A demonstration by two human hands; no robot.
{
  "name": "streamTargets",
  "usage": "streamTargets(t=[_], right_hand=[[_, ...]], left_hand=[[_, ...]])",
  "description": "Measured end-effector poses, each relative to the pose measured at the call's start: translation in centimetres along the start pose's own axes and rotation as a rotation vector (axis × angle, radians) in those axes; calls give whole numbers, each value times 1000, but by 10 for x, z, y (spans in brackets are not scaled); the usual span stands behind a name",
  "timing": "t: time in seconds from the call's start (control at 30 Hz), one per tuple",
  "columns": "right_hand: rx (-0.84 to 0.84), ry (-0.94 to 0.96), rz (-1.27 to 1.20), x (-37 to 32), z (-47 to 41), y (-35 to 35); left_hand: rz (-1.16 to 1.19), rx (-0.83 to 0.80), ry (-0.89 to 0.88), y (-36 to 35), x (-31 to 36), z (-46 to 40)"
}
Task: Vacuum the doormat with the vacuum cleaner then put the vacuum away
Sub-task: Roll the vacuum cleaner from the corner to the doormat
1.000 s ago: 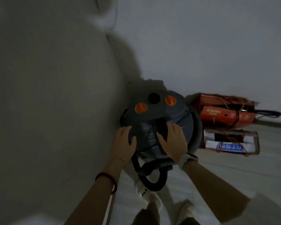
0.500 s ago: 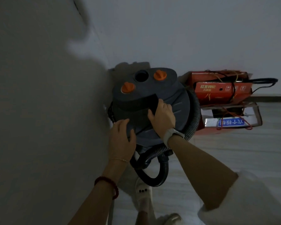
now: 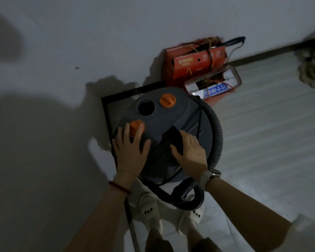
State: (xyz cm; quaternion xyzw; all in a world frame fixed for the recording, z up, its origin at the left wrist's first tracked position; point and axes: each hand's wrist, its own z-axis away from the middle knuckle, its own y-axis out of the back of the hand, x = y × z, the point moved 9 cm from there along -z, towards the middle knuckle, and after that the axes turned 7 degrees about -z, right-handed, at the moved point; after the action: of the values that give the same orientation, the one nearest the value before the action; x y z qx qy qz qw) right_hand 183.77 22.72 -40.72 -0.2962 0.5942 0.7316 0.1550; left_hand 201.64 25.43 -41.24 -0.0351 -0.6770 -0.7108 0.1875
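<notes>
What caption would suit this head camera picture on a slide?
Both hands, left hand and right hand, rest on the grey vacuum cleaner in a dim corner beside red boxes.

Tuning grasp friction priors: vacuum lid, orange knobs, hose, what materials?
Vacuum lid: matte dark grey, likely moulded plastic, with smooth formed contours. Orange knobs: likely plastic, ridged edges. Hose: black, ribbed, bends in a loop, so probably flexible plastic or rubber. Dim light limits certainty.
</notes>
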Motion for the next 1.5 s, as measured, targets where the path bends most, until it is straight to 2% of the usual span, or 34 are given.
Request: streamTargets(t=[0.17,0.33,0.5,0.63,0.77,0.93,1.2,1.4,1.5], right_hand=[[29,-62,109,31,37,22],[-17,-59,-35,49,72,32],[-10,-49,-20,68,98,47],[17,-141,-57,93,122,65],[18,-340,-98,131,145,91],[114,-543,-147,190,178,134],[394,-795,-225,301,231,218],[527,-952,-245,379,276,274],[591,-1015,-230,414,292,300]], left_hand=[[64,-12,-80,-25,36,49],[66,36,-108,-39,63,85],[64,47,-116,-46,84,107],[44,-49,-181,-57,112,117],[140,-185,-259,-70,154,111],[31,-308,-525,-97,242,101],[-144,-490,-816,-160,414,97],[-168,-541,-1016,-203,537,116],[-139,-518,-1110,-219,593,122]])
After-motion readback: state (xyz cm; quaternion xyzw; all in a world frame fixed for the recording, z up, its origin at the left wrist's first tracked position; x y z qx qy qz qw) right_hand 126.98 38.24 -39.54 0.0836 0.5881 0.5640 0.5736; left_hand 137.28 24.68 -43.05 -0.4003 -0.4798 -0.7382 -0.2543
